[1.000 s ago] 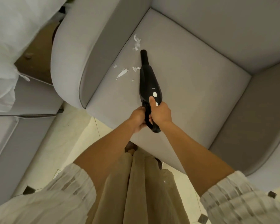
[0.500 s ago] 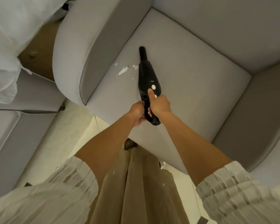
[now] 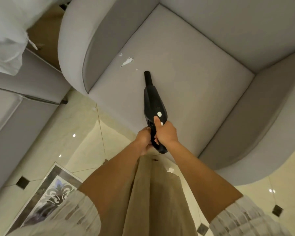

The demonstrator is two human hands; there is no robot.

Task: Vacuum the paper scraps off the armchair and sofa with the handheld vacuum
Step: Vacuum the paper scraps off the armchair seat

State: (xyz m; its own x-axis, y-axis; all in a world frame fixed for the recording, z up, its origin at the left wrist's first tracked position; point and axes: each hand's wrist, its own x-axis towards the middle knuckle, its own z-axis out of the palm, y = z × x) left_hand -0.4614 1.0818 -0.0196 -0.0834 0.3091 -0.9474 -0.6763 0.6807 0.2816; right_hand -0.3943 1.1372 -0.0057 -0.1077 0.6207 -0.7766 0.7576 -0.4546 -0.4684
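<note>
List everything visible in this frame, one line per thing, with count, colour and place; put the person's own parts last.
armchair: one, grey, fills upper centre and right.
paper scraps: three, white, on the seat cushion near the left armrest, ahead of the nozzle.
handheld vacuum: one, black, over the seat, nozzle pointing at the scraps.
sofa: one, grey, left edge.
white fabric: one, upper left.
floor: cream glossy tiles with dark diamond insets.
left hand: grips the vacuum handle.
right hand: grips the handle, thumb on top.
</note>
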